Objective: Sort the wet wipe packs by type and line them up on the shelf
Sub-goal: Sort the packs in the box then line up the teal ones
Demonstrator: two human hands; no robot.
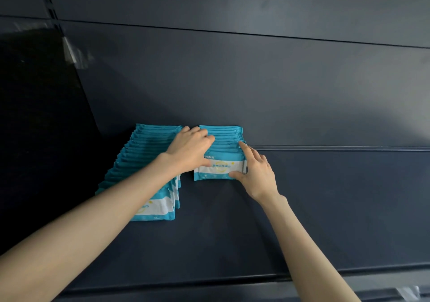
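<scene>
On the shelf [302, 208], the left row [149, 159] looks finished; left hand [190, 149] and right hand [257, 174] curl their fingers [206, 136] round the shorter right row [224, 139], squaring it.

You had teal packs [144, 143], each crossed by a white band with a pale yellow ring and teal lettering. The shelf [325, 208] under them was dark navy, its back wall [232, 80] the same, the side panel [35, 127] black.
</scene>
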